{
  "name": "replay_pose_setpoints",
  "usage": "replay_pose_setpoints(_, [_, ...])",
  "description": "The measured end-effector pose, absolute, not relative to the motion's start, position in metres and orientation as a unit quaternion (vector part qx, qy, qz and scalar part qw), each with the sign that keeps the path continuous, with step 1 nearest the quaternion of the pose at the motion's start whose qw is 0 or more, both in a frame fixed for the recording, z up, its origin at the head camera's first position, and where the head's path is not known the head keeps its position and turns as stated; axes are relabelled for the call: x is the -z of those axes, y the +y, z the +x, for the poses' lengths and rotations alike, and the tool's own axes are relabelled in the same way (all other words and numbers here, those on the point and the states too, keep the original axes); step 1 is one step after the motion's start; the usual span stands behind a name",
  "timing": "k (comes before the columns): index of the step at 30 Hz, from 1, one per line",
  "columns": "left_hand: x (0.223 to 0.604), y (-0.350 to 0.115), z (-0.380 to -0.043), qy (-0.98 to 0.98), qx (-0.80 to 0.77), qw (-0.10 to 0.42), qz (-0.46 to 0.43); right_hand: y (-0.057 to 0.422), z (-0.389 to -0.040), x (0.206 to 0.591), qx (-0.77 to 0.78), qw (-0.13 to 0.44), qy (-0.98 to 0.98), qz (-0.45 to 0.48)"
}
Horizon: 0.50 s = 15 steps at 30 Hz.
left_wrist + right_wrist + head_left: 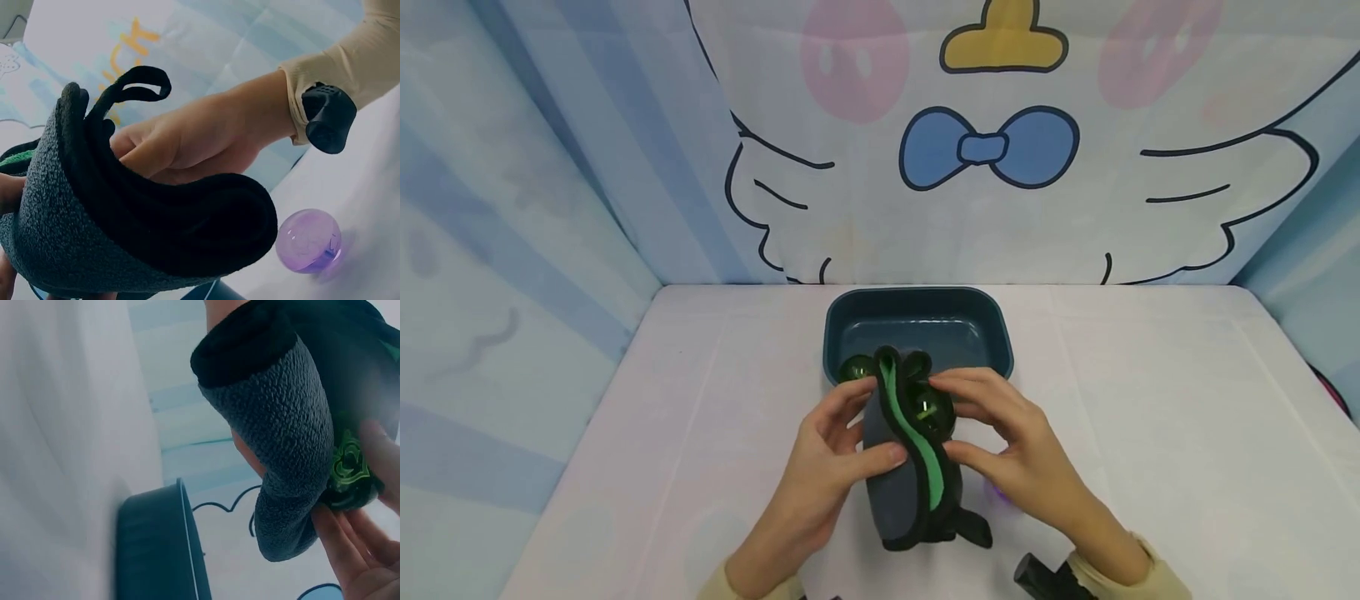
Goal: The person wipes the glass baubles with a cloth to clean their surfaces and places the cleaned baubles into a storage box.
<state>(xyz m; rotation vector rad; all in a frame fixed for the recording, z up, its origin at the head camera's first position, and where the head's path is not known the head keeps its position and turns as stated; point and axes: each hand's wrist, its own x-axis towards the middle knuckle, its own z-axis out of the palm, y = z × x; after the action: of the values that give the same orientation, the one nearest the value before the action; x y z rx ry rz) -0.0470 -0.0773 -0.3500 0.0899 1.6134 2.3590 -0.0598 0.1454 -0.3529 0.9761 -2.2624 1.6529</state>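
Note:
A folded grey fabric piece point(891, 483) with thick black edging, a bright green inside and a black loop is held up in front of the box. My left hand point(831, 471) grips its grey side, thumb across the front. My right hand point(1018, 446) pinches a dark green see-through ball point(934, 412) against the fabric's right side. In the right wrist view, fingers and thumb frame that ball point(349, 465), which bears a bright green outline pattern. A second green ball point(856, 367) shows left of the fabric's top, overlapping the box's front left corner.
A dark teal rectangular box point(917, 302) stands at the back of the white table point(1150, 400), against the printed curtain point(880, 217). A purple see-through ball point(309, 240) rests on the table, mostly hidden by my right hand in the head view.

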Motion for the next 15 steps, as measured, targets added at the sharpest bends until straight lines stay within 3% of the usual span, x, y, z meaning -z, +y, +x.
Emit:
replay_pose_setpoints(7, [0.3493,-0.0781,-0.046,0.552,-0.819,0.155,0.033,0.1448,-0.0594,0.3519,-0.573,0.054,-0.767,0.282])
replay_pose_setpoints(15, [0.3482,-0.0777,-0.0465,0.551,-0.821,0.15,0.017,0.1421,-0.0584,0.3545,-0.523,0.165,-0.762,0.345])
